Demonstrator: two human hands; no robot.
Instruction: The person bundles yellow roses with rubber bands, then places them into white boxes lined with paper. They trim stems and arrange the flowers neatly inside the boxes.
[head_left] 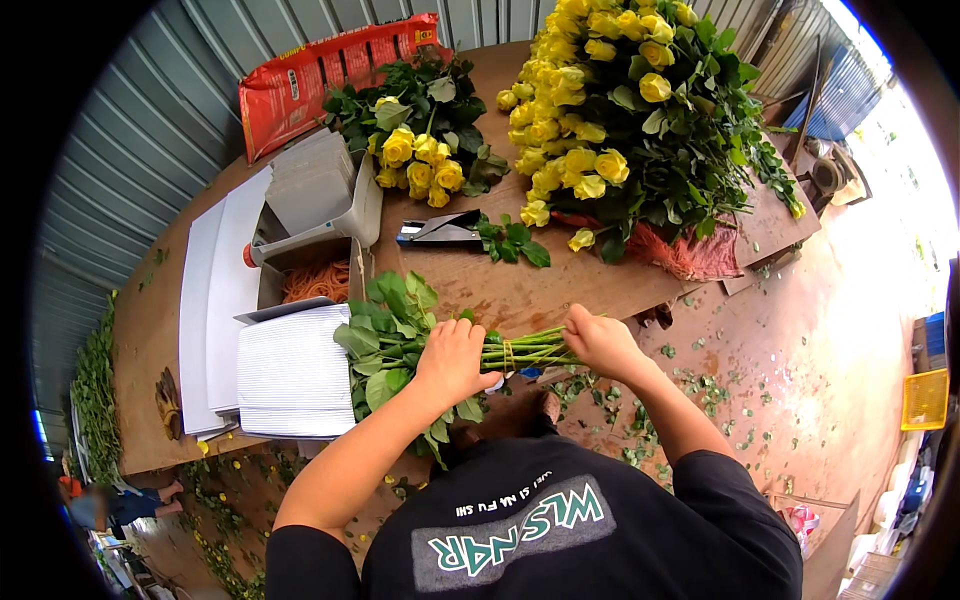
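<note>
A bundle of leafy flower stems point(385, 340) lies across the near edge of the table. Its far left end goes into a white ribbed cardboard wrap point(294, 372), which hides the flower heads. My left hand point(452, 360) is closed over the bundle where leaves give way to bare stems, thumb toward the right. Just right of it a thin yellowish band point(508, 353) circles the stems. My right hand point(600, 343) is closed at the cut ends of the stems; its curled fingers hide whether it grips the stems or something small.
Yellow roses are heaped point(655, 88) at the back right; a smaller rose bunch point(405, 150) lies back left. A black stapler-like tool point(440, 229), a bin of orange rubber bands point(318, 284), white sheets point(205, 310), a glove point(168, 403) and a red bag point(300, 90) share the table. Leaves litter the floor.
</note>
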